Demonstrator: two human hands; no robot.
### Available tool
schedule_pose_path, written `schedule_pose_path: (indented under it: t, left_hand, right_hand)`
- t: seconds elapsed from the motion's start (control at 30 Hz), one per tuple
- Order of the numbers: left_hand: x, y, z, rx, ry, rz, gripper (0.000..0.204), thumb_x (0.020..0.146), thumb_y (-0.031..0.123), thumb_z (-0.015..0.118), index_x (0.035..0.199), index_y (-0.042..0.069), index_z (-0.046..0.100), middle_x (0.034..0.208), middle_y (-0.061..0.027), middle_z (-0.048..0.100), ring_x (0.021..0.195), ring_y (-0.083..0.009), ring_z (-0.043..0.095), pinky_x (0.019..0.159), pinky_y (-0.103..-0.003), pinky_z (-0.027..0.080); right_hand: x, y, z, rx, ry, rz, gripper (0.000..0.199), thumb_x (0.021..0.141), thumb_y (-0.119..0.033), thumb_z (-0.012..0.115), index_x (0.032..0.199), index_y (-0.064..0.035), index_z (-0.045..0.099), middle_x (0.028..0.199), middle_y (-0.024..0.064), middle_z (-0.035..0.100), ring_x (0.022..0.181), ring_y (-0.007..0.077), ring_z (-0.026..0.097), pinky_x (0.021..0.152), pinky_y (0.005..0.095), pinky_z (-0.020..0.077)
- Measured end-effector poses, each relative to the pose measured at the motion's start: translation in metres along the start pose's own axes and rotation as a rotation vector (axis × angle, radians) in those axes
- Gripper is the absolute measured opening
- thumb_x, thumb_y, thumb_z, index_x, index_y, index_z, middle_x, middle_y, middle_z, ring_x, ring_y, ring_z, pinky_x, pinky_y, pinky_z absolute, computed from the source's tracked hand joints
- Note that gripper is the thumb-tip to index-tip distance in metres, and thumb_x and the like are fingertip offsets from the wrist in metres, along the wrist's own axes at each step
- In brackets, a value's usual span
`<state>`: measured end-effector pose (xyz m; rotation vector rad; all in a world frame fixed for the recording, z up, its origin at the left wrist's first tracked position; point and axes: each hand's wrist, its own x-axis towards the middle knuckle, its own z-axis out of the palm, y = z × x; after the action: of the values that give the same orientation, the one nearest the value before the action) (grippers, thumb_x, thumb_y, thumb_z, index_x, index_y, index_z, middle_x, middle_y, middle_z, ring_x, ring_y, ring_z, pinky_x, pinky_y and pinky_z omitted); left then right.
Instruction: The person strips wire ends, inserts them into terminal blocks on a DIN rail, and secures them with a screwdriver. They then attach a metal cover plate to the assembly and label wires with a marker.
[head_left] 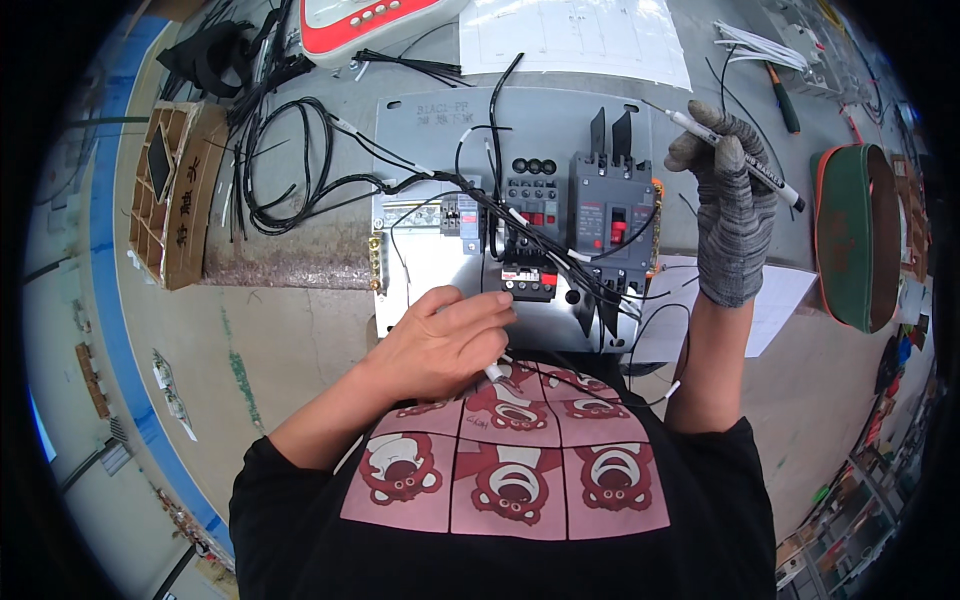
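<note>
My bare left hand [455, 335] is closed over the near edge of a metal mounting plate [425, 275]. A small white tube-shaped piece [493, 372] pokes out below its fingers, with a thin black wire running close by to the right. My right hand [735, 205], in a grey knitted glove, grips a slim white pen-shaped tool [745, 160] with a thin tip pointing up-left. The plate carries a large grey circuit breaker [603, 215], a contactor [532, 215] and a relay block [528, 282] with red parts. A bundle of black wires [505, 212] with white sleeves crosses them.
Coiled black cable [262, 165] lies left of the plate, beside a divided cardboard box [172, 200]. Behind are a red-and-white device [370, 22] and a paper drawing [575, 40]. To the right are a screwdriver [783, 100] and a green pouch [845, 240].
</note>
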<state>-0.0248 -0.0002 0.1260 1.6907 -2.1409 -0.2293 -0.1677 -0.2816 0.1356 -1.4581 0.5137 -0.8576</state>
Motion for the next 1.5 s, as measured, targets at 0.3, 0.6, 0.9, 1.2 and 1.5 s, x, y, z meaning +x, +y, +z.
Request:
schedule_pose_path:
  t: [0.3,0.6,0.9,1.2,1.5]
  left_hand:
    - [-0.003,-0.004,0.005,0.029,-0.012,0.017,0.009,0.075,0.01,0.062,0.079,0.013,0.054,0.108,0.0017,0.066,0.121,-0.0177,0.045,0.081,-0.035,0.04]
    - [-0.002,-0.004,0.009,0.029,-0.007,0.026,0.008,0.075,0.008,0.061,0.079,0.011,0.055,0.108,0.0018,0.065,0.125,-0.0184,0.04,0.079,-0.035,0.044]
    - [0.003,0.001,0.01,0.033,0.041,-0.022,0.007,0.074,0.008,0.058,0.074,0.013,0.052,0.1,0.0024,0.064,0.12,-0.0162,0.045,0.079,-0.032,0.045]
    - [-0.002,0.002,0.011,-0.006,0.002,-0.037,0.016,0.07,0.01,0.067,0.08,0.009,0.053,0.108,0.0007,0.064,0.118,-0.0226,0.045,0.081,-0.039,0.044]
    - [-0.003,0.007,0.009,0.036,0.018,-0.007,0.024,0.066,0.008,0.065,0.083,0.011,0.048,0.112,0.0,0.065,0.115,-0.0214,0.046,0.082,-0.035,0.039]
  right_hand:
    - [0.0,0.005,0.001,0.024,0.027,0.036,0.048,0.093,-0.036,0.061,0.118,0.0048,0.06,0.084,0.012,0.066,0.078,0.0189,0.063,0.075,0.0315,0.052]
    - [-0.004,0.002,0.006,0.103,-0.008,-0.006,0.039,0.092,-0.028,0.064,0.115,0.0022,0.062,0.088,0.012,0.068,0.079,0.0188,0.066,0.075,0.0309,0.054]
    - [-0.039,-0.005,0.028,0.098,-0.375,-0.047,0.025,0.095,-0.014,0.058,0.115,0.0004,0.062,0.101,0.009,0.07,0.089,0.0158,0.068,0.082,0.028,0.0548]
    - [-0.045,0.004,0.033,-0.392,-0.664,-0.352,0.035,0.073,-0.009,0.07,0.107,-0.0178,0.068,0.097,0.0066,0.063,0.092,0.0311,0.056,0.084,0.042,0.0447]
    - [-0.047,0.014,0.037,-0.424,-0.649,-0.398,0.029,0.075,-0.013,0.071,0.104,-0.016,0.067,0.094,0.0053,0.065,0.087,0.0313,0.056,0.081,0.0417,0.0465]
